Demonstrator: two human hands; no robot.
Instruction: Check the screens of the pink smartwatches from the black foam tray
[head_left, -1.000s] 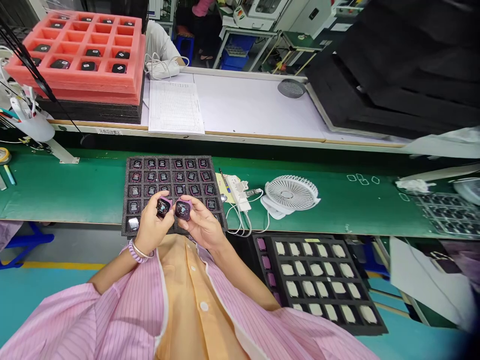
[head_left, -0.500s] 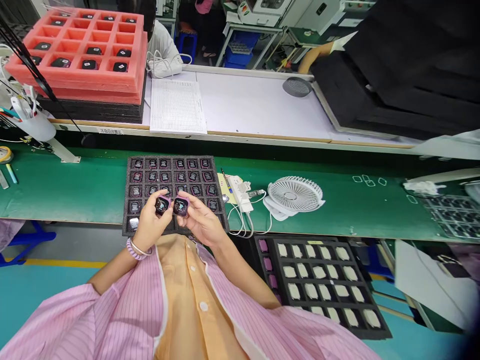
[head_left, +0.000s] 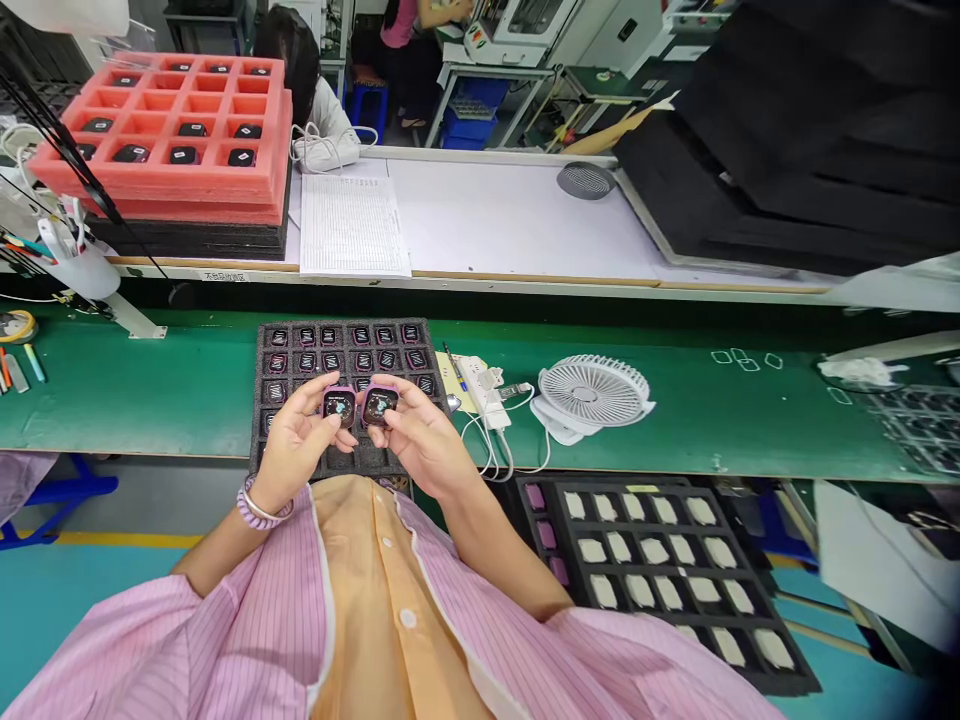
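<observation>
Head view: two purple-edged watch bodies are held side by side above the dark foam tray (head_left: 345,350), screens turned up to the camera and lit. The left watch body (head_left: 339,405) is held in the left hand (head_left: 296,440), its fingers (head_left: 321,431) clamped on the case edges. The right watch body (head_left: 380,404) is gripped the same way by the right hand (head_left: 427,440), thumb at the lower part of the screen. The two are set very near each other; contact between them cannot be told. A coiled purple band (head_left: 251,508) is worn on the left wrist.

The foam tray is placed on the green desk (head_left: 172,390), its upper rows filled with similar dark devices; its lower part is partly covered by the hands. To its right are seen a white power strip (head_left: 484,393) with cables and a white fan (head_left: 592,393). At lower right, a black tray (head_left: 667,528) is filled with whitish pieces (head_left: 655,551). On the raised shelf (head_left: 487,220), a red foam tray (head_left: 187,190) is stacked at left, beside a printed sheet (head_left: 352,225).
</observation>
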